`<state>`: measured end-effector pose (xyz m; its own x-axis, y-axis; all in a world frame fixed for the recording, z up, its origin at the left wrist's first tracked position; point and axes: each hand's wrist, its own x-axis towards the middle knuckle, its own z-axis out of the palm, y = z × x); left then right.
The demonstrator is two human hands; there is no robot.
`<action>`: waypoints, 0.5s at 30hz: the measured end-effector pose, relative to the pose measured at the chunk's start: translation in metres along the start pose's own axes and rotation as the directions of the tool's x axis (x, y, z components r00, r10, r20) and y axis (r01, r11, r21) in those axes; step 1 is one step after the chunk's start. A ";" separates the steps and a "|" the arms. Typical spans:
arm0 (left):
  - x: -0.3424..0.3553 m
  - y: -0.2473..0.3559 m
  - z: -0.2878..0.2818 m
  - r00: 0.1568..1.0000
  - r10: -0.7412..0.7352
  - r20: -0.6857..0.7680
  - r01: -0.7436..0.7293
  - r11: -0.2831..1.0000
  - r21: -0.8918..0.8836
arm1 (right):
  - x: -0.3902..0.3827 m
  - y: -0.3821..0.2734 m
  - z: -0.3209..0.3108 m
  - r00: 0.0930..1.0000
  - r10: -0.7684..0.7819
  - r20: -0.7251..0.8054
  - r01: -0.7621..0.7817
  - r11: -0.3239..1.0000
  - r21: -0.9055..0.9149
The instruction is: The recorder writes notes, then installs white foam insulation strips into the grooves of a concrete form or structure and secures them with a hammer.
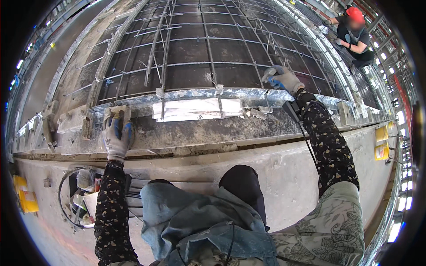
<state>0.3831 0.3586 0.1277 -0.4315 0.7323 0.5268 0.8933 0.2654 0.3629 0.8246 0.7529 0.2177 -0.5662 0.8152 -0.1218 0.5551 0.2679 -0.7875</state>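
Observation:
My left hand, in a white and blue work glove, lies against a cement-crusted block on the near ledge of the form, its fingers stretched forward. Farther out, my right hand, gloved alike, reaches over the metal rim at the near end of the rebar mesh. Its fingers are curled together; what they hold, if anything, I cannot make out. A white strip lies along the ledge between my hands, with thin bars crossing it. Broken cement bits sit at its right end.
A basket of mixed items stands beside my left forearm. Yellow buckets are at the far left, and another yellow bucket is at the right. Another person in a red helmet crouches at the upper right.

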 end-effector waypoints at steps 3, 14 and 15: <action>-0.002 0.000 0.000 0.999 -0.047 -0.023 0.047 0.999 0.011 | -0.006 -0.008 0.015 0.979 -0.200 0.026 0.151 0.641 -0.752; -0.003 -0.010 0.005 0.996 -0.078 0.038 0.082 0.991 -0.102 | -0.012 -0.027 0.005 0.982 -0.105 0.155 0.183 0.371 -0.910; -0.005 -0.014 0.005 0.997 -0.076 0.031 0.079 0.992 -0.095 | -0.012 -0.031 0.007 0.987 -0.067 0.150 0.163 0.341 -0.926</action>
<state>0.3729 0.3546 0.1162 -0.4944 0.7290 0.4735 0.8404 0.2619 0.4744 0.8102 0.7313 0.2398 -0.6866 0.7096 -0.1581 0.6610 0.6999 0.2705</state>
